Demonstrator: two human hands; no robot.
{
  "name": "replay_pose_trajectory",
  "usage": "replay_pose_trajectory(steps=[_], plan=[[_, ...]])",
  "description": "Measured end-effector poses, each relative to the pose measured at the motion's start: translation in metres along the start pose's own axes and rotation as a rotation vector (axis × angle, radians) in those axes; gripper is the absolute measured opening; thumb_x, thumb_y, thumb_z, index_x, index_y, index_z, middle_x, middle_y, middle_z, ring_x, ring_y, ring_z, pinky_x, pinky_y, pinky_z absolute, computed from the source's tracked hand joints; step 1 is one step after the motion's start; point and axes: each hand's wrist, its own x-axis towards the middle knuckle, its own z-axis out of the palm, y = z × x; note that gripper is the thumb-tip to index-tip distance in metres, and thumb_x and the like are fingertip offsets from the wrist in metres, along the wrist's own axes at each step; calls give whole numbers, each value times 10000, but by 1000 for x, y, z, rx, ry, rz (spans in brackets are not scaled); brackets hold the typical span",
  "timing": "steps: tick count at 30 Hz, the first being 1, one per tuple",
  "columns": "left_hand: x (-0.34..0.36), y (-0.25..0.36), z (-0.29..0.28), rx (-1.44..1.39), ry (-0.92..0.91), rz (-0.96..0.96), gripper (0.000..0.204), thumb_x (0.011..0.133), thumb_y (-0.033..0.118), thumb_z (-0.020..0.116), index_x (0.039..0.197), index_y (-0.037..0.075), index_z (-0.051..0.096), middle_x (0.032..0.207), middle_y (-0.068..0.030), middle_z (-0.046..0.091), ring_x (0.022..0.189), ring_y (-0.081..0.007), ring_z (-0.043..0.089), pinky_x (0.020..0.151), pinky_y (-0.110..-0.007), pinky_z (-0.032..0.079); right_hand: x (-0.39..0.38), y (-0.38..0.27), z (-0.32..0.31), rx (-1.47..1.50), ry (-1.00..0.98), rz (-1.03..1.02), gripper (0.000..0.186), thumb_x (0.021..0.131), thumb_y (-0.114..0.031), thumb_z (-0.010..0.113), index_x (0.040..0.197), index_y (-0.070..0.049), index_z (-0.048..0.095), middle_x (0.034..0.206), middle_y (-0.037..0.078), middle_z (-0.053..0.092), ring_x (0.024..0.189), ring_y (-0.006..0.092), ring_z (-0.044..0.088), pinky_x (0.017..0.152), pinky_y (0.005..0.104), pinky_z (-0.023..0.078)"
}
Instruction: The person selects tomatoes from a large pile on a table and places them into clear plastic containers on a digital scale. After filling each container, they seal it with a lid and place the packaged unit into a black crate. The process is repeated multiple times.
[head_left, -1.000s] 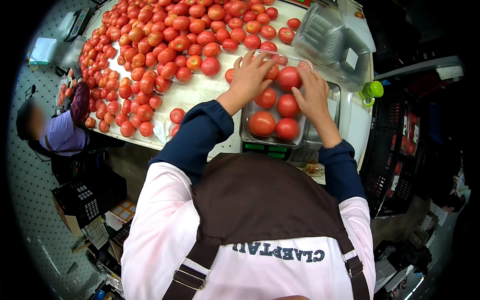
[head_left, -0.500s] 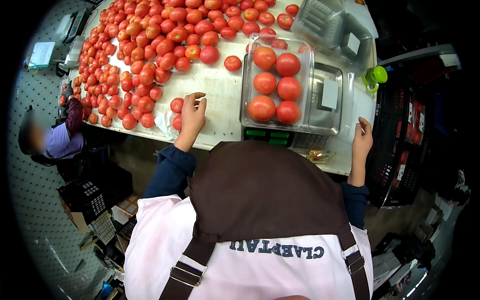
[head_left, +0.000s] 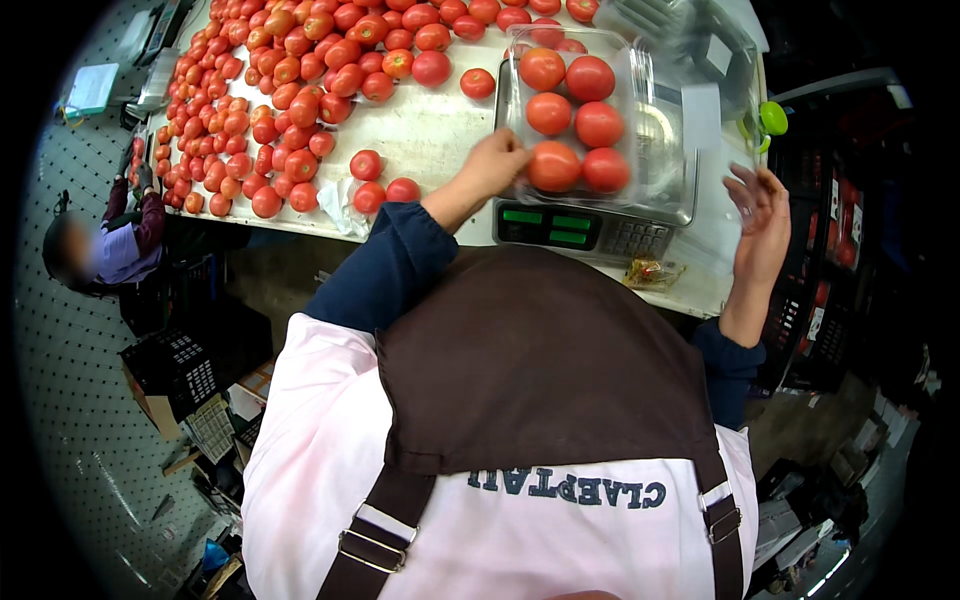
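A clear plastic clamshell container (head_left: 633,120) holding several red tomatoes (head_left: 590,78) in two columns rests on the metal pan of a weighing scale (head_left: 668,170). My left hand (head_left: 490,165) has its fingers curled at the container's near left edge, apparently pinching the rim. A white label (head_left: 702,115), blurred, shows over the pan's right side; the lid around it is hard to make out. To the right of the scale, my right hand (head_left: 762,215) is raised with its fingers apart and nothing in it.
A large spread of loose tomatoes (head_left: 340,55) covers the table's left and far side. Clear containers (head_left: 715,60) are stacked behind the scale. A bright green object (head_left: 772,118) stands by the right edge, beside black crates (head_left: 800,300). Another person (head_left: 125,250) works at far left.
My left hand has moved right from beside the loose tomatoes to the container's edge. My right hand has risen and turned. The white label has shifted toward the upper right.
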Motion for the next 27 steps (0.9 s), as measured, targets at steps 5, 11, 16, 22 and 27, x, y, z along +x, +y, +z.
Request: replay_pose_trajectory(steps=[5,11,16,22,27], plan=[[-34,24,52,146,-577,4,249,931,203,606,1096,17,618,879,-52,683,807,-134,646,750,-284,522,-27,34,63,-828,-457,-298,295,900,-173,630,1152,-19,630,1168,143,649,1102,302,602,961,394,451],[16,75,22,760,649,972,373,892,226,642,1156,-25,562,1058,-208,646,895,-383,618,801,-427,495,-40,48,56,-922,-301,-442,310,855,-120,642,1143,-8,613,1169,166,632,1129,355,562,973,433,434],[61,36,0,730,390,574,570,932,456,582,1208,-41,540,1004,-238,642,873,-365,635,773,-408,507,-41,68,47,-1210,107,-593,524,857,-166,669,1313,19,488,1108,222,636,1112,352,575,1002,440,432],[0,-7,-5,43,-6,142,371,985,337,546,1076,-23,561,794,-86,656,718,-161,651,689,-275,513,-27,85,-9,-668,37,322,456,975,-228,542,1330,48,470,954,164,663,743,220,672,683,343,534],[-17,-9,3,-158,-140,-39,241,1000,276,507,1008,37,544,777,-63,657,717,-147,642,693,-266,518,-29,83,-26,-247,-5,503,305,986,-174,521,1212,30,528,906,104,651,740,168,657,666,285,528]])
